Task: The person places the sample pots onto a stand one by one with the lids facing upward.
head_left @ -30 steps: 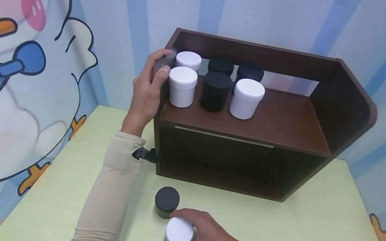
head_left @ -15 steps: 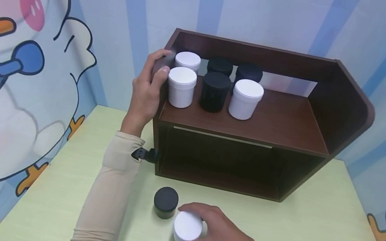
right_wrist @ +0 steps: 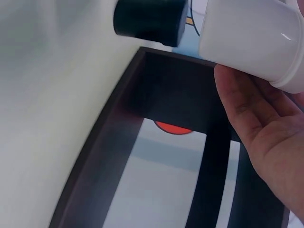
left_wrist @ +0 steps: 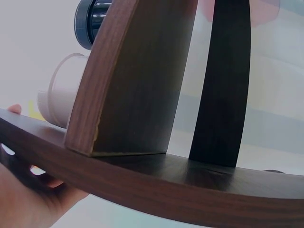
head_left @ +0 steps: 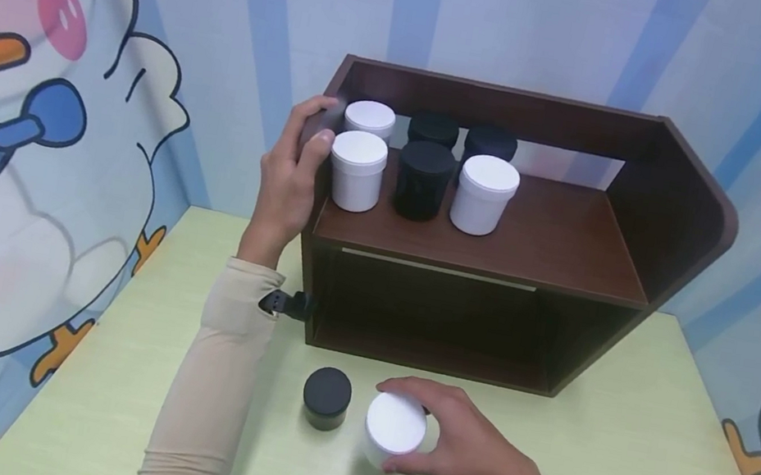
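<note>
My right hand (head_left: 472, 451) grips a white lidded jar (head_left: 396, 424) between thumb and fingers, over the table in front of the shelf. In the right wrist view the jar (right_wrist: 251, 40) lies sideways across the fingers. A black jar (head_left: 327, 399) stands on the table, apart from it to the left. My left hand (head_left: 286, 185) holds the left side panel of the dark brown wooden shelf (head_left: 559, 241). The left wrist view shows that hand (left_wrist: 33, 194) under the panel (left_wrist: 156, 190), with a fingertip peeking over its far side.
On the upper board sit white jars (head_left: 358, 176) (head_left: 484, 196) and black jars (head_left: 423, 182) in two rows, toward the left. The lower compartment (head_left: 434, 321) opens to the front. A printed cartoon backdrop (head_left: 533, 29) rises behind the pale green table (head_left: 617, 441).
My right hand has carried the white jar up off the table, away from the black jar, to the right and toward the shelf. The left hand has stayed on the panel.
</note>
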Motion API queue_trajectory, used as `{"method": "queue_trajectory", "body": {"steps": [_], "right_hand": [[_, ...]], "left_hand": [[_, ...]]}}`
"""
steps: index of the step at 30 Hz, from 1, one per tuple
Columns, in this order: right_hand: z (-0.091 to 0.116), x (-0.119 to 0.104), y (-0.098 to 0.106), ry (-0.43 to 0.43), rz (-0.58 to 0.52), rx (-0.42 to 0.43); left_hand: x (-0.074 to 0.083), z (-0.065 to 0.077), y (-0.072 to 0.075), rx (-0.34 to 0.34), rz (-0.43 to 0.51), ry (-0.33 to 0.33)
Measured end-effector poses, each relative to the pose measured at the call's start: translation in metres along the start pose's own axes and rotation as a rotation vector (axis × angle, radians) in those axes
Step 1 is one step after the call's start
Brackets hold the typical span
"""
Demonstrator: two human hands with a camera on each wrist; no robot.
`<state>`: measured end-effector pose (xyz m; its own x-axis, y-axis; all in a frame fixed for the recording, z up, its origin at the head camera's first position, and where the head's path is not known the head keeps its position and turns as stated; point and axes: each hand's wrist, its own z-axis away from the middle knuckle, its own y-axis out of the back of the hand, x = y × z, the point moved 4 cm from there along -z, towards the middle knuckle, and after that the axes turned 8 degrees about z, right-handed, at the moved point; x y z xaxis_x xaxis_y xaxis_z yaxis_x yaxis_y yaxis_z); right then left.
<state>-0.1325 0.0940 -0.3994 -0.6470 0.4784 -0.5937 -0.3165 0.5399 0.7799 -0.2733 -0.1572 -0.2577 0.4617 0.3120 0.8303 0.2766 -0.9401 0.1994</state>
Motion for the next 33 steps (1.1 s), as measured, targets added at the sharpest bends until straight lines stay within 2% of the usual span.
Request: {"method": "queue_trajectory", "body": {"steps": [8, 16, 24, 33], "right_hand": [[-0.003, -0.003, 0.022, 0.023, 0.029, 0.044], [-0.007, -0.007, 0.040, 0.030, 0.037, 0.053], [-0.007, -0.010, 0.061, -0.018, 0.036, 0.066], [-0.004, -0.009, 0.085, -0.044, 0.075, 0.125]], "left_hand": [[0.000, 0.000, 0.001, -0.002, 0.006, -0.001], [0.000, 0.000, 0.001, -0.001, 0.012, 0.001], [0.001, 0.001, 0.001, -0.004, 0.004, 0.017], [0.002, 0.000, 0.002, -0.011, 0.008, 0.011]]}}
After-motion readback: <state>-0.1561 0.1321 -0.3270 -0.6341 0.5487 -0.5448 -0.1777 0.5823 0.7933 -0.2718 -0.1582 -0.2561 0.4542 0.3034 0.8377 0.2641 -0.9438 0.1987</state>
